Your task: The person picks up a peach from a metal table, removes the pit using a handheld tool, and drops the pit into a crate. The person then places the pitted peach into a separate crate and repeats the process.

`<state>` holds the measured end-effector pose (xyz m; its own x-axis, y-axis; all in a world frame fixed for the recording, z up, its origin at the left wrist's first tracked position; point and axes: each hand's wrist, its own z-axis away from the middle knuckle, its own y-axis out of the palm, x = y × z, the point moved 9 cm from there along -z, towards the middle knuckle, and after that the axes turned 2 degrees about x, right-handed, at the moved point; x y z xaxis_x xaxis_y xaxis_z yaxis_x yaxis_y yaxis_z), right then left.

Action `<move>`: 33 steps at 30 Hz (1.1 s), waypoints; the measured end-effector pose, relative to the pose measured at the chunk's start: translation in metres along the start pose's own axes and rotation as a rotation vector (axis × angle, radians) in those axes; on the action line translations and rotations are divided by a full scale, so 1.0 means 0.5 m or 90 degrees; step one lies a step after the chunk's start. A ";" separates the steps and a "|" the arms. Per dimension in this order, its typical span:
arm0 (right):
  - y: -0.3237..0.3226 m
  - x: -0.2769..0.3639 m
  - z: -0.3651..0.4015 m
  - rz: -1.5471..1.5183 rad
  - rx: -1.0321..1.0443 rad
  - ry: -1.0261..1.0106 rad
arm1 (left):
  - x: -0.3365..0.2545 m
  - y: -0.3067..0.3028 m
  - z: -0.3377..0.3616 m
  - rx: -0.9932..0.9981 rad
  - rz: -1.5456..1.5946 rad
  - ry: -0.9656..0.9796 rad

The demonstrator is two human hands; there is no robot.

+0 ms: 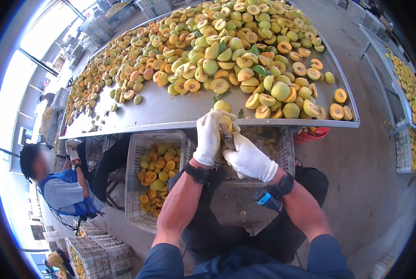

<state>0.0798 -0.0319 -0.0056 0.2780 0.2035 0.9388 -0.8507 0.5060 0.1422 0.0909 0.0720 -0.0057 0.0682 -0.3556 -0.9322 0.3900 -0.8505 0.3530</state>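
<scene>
My left hand (pixel 209 137), in a white glove, is closed around a yellow peach half (pixel 225 122) at the front edge of the metal table. My right hand (pixel 250 157), also gloved, grips a small metal pitting tool (pixel 228 139) whose tip meets the fruit; its exact shape is partly hidden by my fingers. Just beyond my hands a whole yellow peach (pixel 222 106) rests near the table rim. A large heap of peaches (pixel 245 60), many halved with reddish centres, covers much of the tabletop (pixel 168 110). A few green leaves lie among them.
Below the table edge stands a plastic crate (pixel 131 195) with peach pieces, and another crate (pixel 289 151) sits beneath my hands. A red bucket (pixel 312 135) is under the right corner. A seated person (pixel 66 190) works at left, near stacked crates (pixel 108 253). Another fruit-laden table (pixel 380 69) stands right.
</scene>
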 end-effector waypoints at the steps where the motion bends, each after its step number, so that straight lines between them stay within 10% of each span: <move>1: 0.004 -0.003 -0.002 -0.029 0.045 0.003 | 0.005 -0.002 -0.003 0.002 0.022 -0.024; 5: 0.011 -0.018 -0.001 -0.041 0.103 0.061 | -0.002 -0.005 -0.005 0.031 -0.008 -0.015; 8: -0.022 -0.003 -0.010 0.267 -0.068 -0.131 | 0.007 -0.007 -0.012 0.023 -0.148 -0.003; 25: 0.000 -0.027 0.048 -0.466 0.263 0.144 | -0.005 0.065 -0.019 0.239 -0.151 -0.023; 33: 0.012 0.007 0.069 -0.591 0.376 0.146 | -0.042 0.079 0.037 0.151 -0.097 0.103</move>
<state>0.0605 -0.0570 0.0094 0.9375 0.1344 0.3209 -0.3328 0.0776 0.9398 0.0881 0.0386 0.0294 0.1777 -0.1675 -0.9697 0.1833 -0.9625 0.1999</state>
